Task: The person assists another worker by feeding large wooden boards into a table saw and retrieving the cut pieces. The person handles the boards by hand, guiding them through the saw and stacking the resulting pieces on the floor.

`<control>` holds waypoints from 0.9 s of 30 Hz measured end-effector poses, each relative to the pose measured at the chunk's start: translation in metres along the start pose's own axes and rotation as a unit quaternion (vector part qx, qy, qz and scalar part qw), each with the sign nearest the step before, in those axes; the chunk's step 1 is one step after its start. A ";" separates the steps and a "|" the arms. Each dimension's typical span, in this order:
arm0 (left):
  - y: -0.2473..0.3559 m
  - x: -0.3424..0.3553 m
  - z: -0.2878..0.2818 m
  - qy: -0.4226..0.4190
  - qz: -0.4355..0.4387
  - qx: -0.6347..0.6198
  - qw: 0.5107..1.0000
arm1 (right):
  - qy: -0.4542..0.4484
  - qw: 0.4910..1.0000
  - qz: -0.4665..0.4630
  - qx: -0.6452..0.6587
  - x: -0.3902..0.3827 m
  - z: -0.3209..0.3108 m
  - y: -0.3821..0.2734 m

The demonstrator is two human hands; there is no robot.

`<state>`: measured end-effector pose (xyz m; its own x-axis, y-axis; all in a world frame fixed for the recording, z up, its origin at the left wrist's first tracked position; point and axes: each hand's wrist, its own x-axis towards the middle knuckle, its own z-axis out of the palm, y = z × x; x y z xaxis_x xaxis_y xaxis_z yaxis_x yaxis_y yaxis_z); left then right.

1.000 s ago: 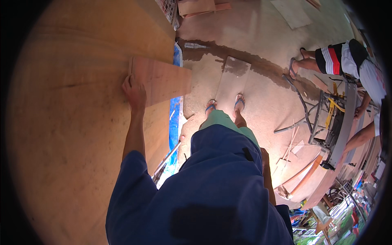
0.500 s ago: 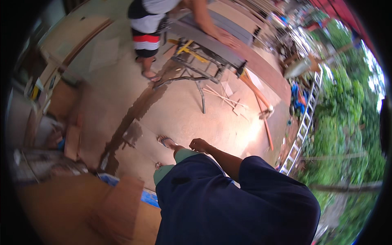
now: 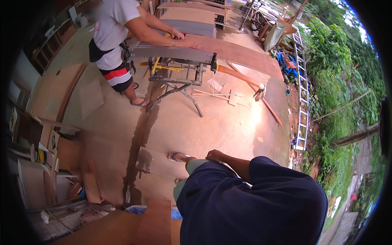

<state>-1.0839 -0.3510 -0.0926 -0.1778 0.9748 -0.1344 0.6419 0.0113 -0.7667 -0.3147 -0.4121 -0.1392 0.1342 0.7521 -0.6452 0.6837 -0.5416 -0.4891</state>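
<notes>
My right hand [image 3: 215, 155] rests near the knee of my light green shorts [image 3: 196, 165], its fingers loosely curled with nothing visible in them. The dark blue sleeve [image 3: 261, 167] covers my upper arm. My left hand is out of view. Across the floor a co-worker [image 3: 116, 36] in a white shirt and striped shorts leans over a folding workbench [image 3: 171, 54] with a grey top and yellow parts. One of their hands [image 3: 188, 44] lies flat by a reddish-brown board [image 3: 245, 55]; the other [image 3: 176, 34] is just behind it, its grip unclear.
Thin wooden strips [image 3: 212, 94] lie beneath the bench, near an orange-brown bar [image 3: 241, 76]. A metal ladder [image 3: 301, 90] lines the greenery at right. A wet streak [image 3: 141, 134] crosses the concrete. At lower left are wood offcuts [image 3: 93, 188] and a wire rack [image 3: 67, 218].
The view has swung upward, showing more of the co-worker and bench. Both of the co-worker's hands now show at the board. My right hand stays by my knee, loosely curled.
</notes>
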 end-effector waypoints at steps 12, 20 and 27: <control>0.078 0.030 -0.082 0.093 -0.015 -0.058 0.994 | 0.139 0.680 0.056 0.717 -0.055 -0.118 0.154; 0.156 -0.046 -0.173 0.073 -0.020 -0.025 0.997 | 0.297 0.358 -0.077 0.882 0.036 -0.382 0.218; 0.301 -0.115 -0.319 -0.008 -0.024 -0.458 0.889 | 0.217 0.139 -0.139 0.956 0.157 -0.445 0.285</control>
<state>-0.6326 -0.3885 -0.1074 -0.2272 0.9650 -0.1308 0.9698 0.2365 0.0601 0.2202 -0.2811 -0.1186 0.6071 0.5708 -0.5528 -0.6793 0.7338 0.0115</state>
